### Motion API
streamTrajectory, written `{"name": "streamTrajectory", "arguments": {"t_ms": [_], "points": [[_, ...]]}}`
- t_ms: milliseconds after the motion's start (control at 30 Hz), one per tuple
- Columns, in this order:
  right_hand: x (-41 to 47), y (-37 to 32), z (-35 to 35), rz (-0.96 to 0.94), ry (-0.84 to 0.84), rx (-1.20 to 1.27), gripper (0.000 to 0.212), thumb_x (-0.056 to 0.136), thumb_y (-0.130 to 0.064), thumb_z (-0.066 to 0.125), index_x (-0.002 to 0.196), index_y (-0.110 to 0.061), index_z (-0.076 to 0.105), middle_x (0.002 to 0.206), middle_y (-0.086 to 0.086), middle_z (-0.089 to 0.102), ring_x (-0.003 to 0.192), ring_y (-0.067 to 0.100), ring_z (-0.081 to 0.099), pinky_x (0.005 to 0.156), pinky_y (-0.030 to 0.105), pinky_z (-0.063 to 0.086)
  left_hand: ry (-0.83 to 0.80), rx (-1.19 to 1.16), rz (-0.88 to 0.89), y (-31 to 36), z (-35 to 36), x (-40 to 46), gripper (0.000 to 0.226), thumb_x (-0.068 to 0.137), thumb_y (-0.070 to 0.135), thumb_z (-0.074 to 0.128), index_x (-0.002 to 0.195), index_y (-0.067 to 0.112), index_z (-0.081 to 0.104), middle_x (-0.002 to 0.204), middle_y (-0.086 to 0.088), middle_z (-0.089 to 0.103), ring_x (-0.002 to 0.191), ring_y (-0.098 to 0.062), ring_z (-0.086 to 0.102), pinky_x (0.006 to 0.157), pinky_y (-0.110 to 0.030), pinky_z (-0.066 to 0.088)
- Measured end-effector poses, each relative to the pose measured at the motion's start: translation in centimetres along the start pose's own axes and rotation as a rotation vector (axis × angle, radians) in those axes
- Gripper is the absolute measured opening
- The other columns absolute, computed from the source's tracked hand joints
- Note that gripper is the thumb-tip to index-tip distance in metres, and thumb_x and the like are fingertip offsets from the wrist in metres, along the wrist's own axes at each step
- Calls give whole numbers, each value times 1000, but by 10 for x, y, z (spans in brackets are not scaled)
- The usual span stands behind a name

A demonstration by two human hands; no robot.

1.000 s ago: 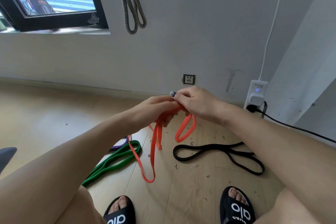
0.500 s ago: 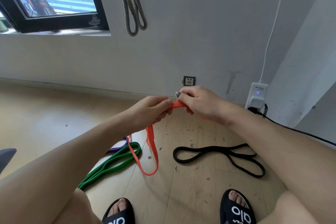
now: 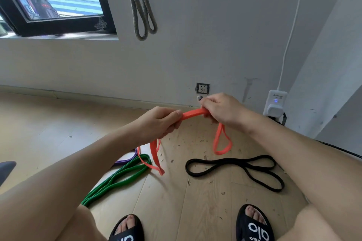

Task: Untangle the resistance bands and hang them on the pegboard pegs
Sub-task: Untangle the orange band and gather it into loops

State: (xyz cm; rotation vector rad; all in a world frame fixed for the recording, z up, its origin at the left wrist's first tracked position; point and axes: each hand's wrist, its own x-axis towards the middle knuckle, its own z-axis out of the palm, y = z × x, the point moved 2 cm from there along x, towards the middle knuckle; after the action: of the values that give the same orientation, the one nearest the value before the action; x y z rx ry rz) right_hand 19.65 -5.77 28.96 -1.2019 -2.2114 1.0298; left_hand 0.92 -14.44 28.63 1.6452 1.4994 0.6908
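My left hand [image 3: 159,122] and my right hand [image 3: 219,108] both grip an orange resistance band [image 3: 194,114], which stretches flat between them. One orange loop hangs below my left hand, another below my right. On the wooden floor lie a green band [image 3: 117,179], a purple band [image 3: 127,159] partly hidden behind my left forearm, and a black band [image 3: 233,168] in a figure-eight. A grey band [image 3: 142,6] hangs on the wall above; its peg is out of view.
A window [image 3: 54,0] is at the upper left. A wall socket [image 3: 202,88] sits just beyond my hands. A white plug adapter [image 3: 274,103] with cables stands by the right corner. My feet in black slippers [image 3: 252,225] are at the bottom edge.
My hands have moved apart, pulling a longer flat stretch of the orange band between them. A loop now hangs below my right hand, and the left loop is shorter.
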Motion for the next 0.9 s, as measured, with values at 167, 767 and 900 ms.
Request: {"name": "streamTrajectory", "arguments": {"t_ms": [167, 767, 900], "points": [[-2, -14, 24, -65, -110, 107, 58, 107, -51, 38, 73, -13, 65, 64, 3, 64, 57, 13, 55, 63, 34, 45, 12, -11, 30, 5, 3, 2, 49, 109, 37, 38, 79, 7, 61, 59, 1, 52, 51, -14, 42, 52, -30, 38], [-4, -13, 23, -57, -150, 73, 55, 105, -50, 44, 69, -13, 63, 65, 4, 57, 58, 15, 50, 58, 31, 42, -20, -31, 14, 5, 3, 1, 47, 108, 39, 42, 83, 5, 63, 62, -4, 58, 52, -17, 50, 52, -29, 46], [-3, -11, 6, -93, -28, -60, 53, 102, -48, 54, 60, -16, 48, 51, -7, 35, 48, 10, 32, 47, 23, 25, -79, -23, -14, -6, -4, -3, 43, 106, 38, 46, 95, 2, 65, 70, -5, 63, 64, -22, 58, 64, -33, 52]]}}
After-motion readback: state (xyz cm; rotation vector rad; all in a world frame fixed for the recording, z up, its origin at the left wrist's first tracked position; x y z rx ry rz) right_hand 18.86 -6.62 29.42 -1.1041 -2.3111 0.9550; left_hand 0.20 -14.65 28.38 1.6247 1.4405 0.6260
